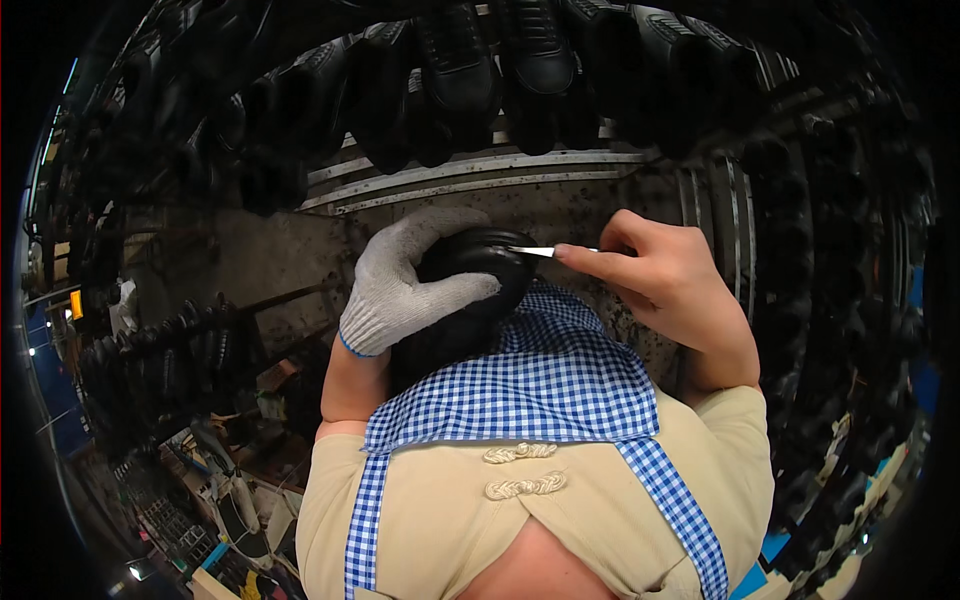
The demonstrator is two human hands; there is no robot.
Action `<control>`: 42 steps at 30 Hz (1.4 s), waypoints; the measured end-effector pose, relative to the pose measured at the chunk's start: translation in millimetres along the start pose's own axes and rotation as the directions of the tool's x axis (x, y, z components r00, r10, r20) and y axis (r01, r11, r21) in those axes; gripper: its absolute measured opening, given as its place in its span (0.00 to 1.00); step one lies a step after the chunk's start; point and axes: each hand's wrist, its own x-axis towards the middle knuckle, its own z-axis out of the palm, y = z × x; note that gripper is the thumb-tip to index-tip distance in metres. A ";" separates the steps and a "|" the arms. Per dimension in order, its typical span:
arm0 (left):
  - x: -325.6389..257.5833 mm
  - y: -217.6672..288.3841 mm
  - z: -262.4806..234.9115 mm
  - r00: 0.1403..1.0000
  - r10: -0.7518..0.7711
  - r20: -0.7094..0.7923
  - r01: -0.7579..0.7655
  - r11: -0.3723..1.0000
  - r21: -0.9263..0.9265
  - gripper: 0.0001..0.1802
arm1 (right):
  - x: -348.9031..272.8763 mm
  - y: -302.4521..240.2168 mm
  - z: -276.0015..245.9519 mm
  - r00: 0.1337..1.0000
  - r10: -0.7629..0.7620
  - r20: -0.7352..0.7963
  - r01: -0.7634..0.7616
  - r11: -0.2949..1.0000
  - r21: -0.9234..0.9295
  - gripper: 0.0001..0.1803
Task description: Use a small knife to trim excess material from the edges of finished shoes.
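Black shoe sits against your chest above the blue checked apron, gripped by your gloved left hand curled over its top. Your bare right hand pinches a thin metal blade, tip touching the shoe's edge. Rows of black shoes hang on the rack beyond.

Shoe mostly hidden under gloved hand; thin tool's handle hidden by fingers.
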 end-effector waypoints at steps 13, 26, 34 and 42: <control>-2.0 0.7 -4.2 0.998 -0.055 0.016 0.055 0.998 -0.018 0.33 | -3.5 4.9 7.4 0.998 0.050 -0.050 -0.043 0.989 0.144 0.28; -0.7 -3.9 -4.7 1.000 0.029 -0.008 -0.029 0.996 0.090 0.32 | 3.6 -4.0 -0.8 1.000 0.000 -0.020 0.000 1.000 0.000 0.30; -7.1 1.4 0.8 0.999 -0.030 -0.012 0.030 0.999 0.017 0.32 | 7.6 -16.3 9.1 1.000 0.003 -0.010 -0.003 1.000 0.012 0.30; -4.2 -1.4 -18.3 0.995 0.101 0.023 -0.101 0.995 -0.004 0.32 | 0.7 16.4 25.6 0.984 0.140 -0.114 -0.084 0.914 0.397 0.23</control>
